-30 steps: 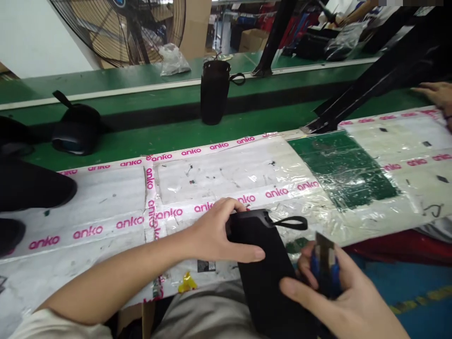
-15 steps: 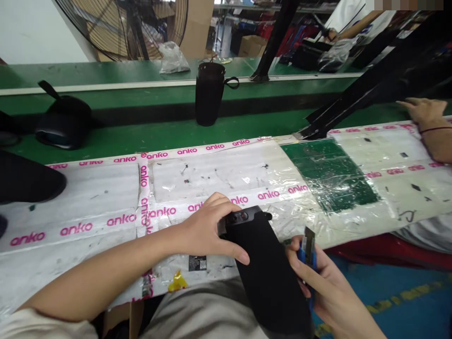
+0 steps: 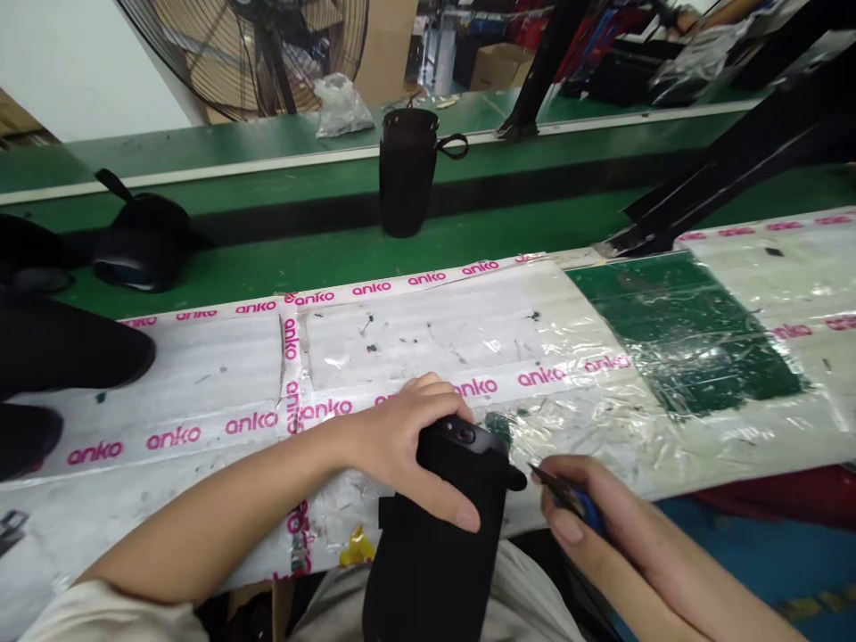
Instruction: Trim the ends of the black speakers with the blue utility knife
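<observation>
A black, fabric-covered speaker [image 3: 438,553] is tilted at the front edge of the table, above my lap. My left hand [image 3: 411,446] wraps around its upper end, thumb lying across the fabric. A small dark loop or tab [image 3: 516,479] sticks out from the speaker's right upper side. To the right of that tab, my right hand [image 3: 592,517] is closed on small blue-handled nippers [image 3: 579,504]. Their dark pointed tip faces the tab, with a small gap between them. The handles are mostly hidden by my fingers.
A black speaker with a strap [image 3: 144,241] and an upright black fabric sleeve [image 3: 407,174] stand on the green bench. More dark cylinders [image 3: 73,343] lie at the left. A black post [image 3: 709,178] rises at the right. Behind are a fan [image 3: 267,53] and plastic bag [image 3: 341,105].
The speaker has swung so its lower end points left, and its loop faces the right hand. My right hand has turned the nippers from pointing up to pointing left. The view has shifted left.
</observation>
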{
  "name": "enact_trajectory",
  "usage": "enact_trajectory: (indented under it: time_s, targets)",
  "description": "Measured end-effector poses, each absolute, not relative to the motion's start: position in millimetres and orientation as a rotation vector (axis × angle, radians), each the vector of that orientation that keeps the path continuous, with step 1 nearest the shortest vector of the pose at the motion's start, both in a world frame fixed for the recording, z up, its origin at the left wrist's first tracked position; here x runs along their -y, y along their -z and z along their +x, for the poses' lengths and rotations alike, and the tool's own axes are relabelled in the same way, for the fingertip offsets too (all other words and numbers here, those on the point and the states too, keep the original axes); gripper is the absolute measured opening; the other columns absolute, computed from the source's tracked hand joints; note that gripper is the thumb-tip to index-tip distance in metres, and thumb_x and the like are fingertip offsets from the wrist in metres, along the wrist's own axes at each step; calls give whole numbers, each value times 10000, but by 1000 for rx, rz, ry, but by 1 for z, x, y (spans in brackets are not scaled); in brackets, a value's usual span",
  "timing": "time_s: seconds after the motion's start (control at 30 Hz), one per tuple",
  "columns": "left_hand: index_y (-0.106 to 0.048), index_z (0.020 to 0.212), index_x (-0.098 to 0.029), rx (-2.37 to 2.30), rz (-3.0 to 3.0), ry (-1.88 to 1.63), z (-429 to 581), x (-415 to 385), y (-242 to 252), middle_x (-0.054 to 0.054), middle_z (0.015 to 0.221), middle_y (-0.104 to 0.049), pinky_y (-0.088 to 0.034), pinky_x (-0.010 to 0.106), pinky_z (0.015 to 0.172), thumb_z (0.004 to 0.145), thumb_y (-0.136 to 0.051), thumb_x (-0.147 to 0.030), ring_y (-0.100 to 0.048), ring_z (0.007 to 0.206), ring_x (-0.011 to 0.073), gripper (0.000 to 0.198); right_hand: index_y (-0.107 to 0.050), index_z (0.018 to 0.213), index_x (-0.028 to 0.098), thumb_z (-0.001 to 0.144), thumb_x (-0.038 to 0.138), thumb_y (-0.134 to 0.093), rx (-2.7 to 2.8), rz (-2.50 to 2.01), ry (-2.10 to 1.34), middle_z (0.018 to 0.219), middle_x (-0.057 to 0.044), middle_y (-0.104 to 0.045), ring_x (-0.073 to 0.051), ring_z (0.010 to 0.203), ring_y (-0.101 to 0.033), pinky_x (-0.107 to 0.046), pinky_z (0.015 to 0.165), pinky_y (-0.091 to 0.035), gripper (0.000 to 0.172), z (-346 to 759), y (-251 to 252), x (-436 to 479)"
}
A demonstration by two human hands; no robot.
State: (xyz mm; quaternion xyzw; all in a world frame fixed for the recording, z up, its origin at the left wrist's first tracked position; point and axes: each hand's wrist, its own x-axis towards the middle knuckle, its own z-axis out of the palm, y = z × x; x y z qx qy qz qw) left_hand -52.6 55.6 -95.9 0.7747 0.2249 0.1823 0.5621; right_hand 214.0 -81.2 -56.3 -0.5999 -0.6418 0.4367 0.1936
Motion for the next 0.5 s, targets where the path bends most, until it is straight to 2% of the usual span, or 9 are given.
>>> enact_trajectory:
  time_s: [0.1,0.2,0.3,0.4,0.5]
  targets:
    - [-550,956,-255,-545,1882,-449,-47,-55,101,-1,894,-563,-404,395,885,543,-941,-804,-483,924,243,791,-549,1297,268,1195,330,-378,2448,-1401,-365,944,-8,-781,-209,765,-788,-287,620,-614,208,213,45,56]
    - [-532,941,-256,-541,1886,-456,-45,-55,101,-10,854,-557,-381,382,835,523,-940,-822,-470,881,233,813,-556,1234,181,1135,144,-308,2647,-1205,72,867,-47,-757,-222,672,-764,-336,538,-597,270,206,44,46]
    - [-533,934,-253,-528,1881,-486,-45,-54,100,-13,832,-550,-365,382,816,572,-923,-815,-464,856,227,774,-577,1246,151,1029,71,-394,2708,-1194,86,873,-78,-751,-241,660,-740,-354,501,-567,295,205,50,51]
    - [-534,940,-251,-513,1870,-520,-46,-54,100,-17,822,-546,-351,378,802,611,-922,-792,-461,846,221,742,-626,1336,199,1022,197,-544,2700,-1292,-16,954,-104,-769,-288,764,-739,-366,570,-577,324,211,56,61]
    - [-536,929,-247,-494,1864,-549,-46,-53,99,-21,817,-539,-330,371,777,643,-928,-760,-447,831,212,706,-661,1373,238,1016,353,-645,2661,-1391,-76,974,-115,-768,-310,788,-716,-378,594,-576,375,217,62,68]
